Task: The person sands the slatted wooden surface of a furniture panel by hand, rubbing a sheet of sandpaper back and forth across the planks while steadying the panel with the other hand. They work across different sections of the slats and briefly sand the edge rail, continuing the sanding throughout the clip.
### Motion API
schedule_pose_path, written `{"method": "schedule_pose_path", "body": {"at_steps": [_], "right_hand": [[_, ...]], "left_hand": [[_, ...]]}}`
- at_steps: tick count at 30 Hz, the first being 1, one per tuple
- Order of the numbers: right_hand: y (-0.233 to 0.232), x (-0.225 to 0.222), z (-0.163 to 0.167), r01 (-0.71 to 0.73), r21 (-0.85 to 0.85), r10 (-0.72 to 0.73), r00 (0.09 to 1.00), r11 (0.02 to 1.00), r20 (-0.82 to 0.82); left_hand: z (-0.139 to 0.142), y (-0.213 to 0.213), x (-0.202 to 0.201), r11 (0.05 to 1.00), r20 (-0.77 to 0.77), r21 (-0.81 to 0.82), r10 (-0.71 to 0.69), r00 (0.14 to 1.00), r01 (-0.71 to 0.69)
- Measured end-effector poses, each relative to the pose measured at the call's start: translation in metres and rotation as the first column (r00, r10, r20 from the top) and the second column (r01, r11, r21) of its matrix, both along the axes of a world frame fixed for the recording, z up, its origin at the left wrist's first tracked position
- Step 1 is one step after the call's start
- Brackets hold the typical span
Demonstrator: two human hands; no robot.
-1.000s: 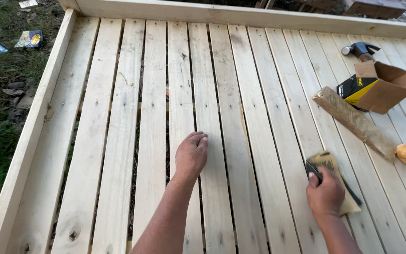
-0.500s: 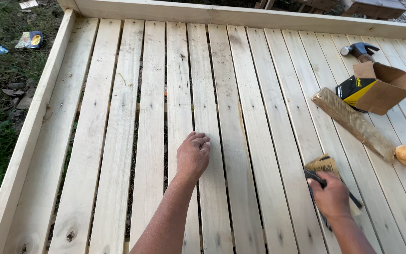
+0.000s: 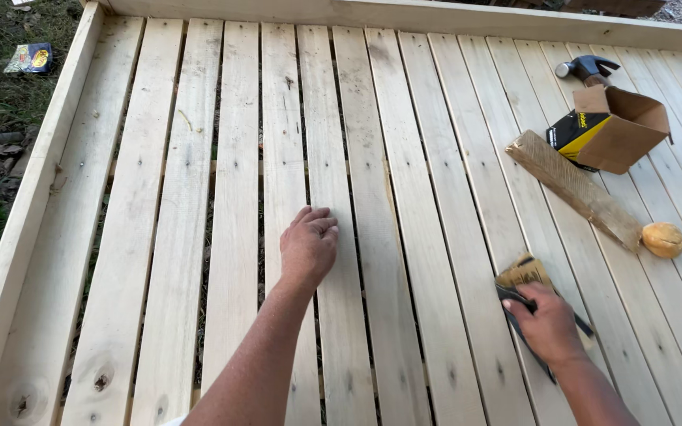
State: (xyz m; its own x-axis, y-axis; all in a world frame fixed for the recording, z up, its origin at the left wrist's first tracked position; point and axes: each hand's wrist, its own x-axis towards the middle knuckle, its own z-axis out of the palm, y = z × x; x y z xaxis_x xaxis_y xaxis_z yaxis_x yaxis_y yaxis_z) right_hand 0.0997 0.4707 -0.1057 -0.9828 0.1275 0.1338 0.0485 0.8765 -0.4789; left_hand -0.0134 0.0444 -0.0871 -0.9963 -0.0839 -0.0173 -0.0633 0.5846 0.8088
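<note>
I see my left hand (image 3: 308,246) resting knuckles-down, fingers loosely curled and holding nothing, on a pale slat near the middle of the pale, unfinished slatted wooden deck (image 3: 159,237). My right hand (image 3: 548,325) is closed around a tan sheet of sandpaper on a dark sanding block (image 3: 524,276), pressed flat on a slat toward the deck's right edge. How much is sanded I cannot judge (the boards look alike everywhere). By the far right corner lie a black-headed hammer (image 3: 586,69), an open brown cardboard box (image 3: 613,128), a rough wooden offcut (image 3: 574,188) and a round tan knob (image 3: 662,239).
</note>
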Motion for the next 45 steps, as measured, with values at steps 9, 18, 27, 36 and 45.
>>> {"method": "schedule_pose_path", "body": {"at_steps": [9, 18, 27, 36, 45], "right_hand": [[-0.008, 0.058, 0.007, 0.134, 0.007, -0.134, 0.988, 0.991, 0.081], [-0.038, -0.061, 0.022, 0.086, 0.053, -0.083, 0.995, 0.995, -0.053], [-0.045, 0.029, 0.016, 0.44, 0.189, -0.472, 0.861, 0.878, 0.191], [-0.052, 0.016, 0.003, 0.404, 0.344, -0.466, 0.877, 0.848, 0.118], [-0.036, -0.018, 0.024, 0.295, 0.38, -0.423, 0.849, 0.877, 0.317]], "left_hand": [[-0.001, 0.002, 0.003, 1.0, 0.037, -0.019, -0.017, 0.999, 0.017], [0.002, -0.003, -0.001, 0.999, 0.051, -0.011, -0.03, 0.998, 0.03], [0.004, 0.001, 0.001, 1.0, 0.079, -0.001, -0.027, 0.997, 0.027], [0.014, 0.0, -0.001, 0.997, 0.098, 0.074, 0.016, 0.995, -0.024], [0.015, 0.0, -0.001, 0.992, 0.094, 0.119, 0.041, 0.995, -0.052]]}}
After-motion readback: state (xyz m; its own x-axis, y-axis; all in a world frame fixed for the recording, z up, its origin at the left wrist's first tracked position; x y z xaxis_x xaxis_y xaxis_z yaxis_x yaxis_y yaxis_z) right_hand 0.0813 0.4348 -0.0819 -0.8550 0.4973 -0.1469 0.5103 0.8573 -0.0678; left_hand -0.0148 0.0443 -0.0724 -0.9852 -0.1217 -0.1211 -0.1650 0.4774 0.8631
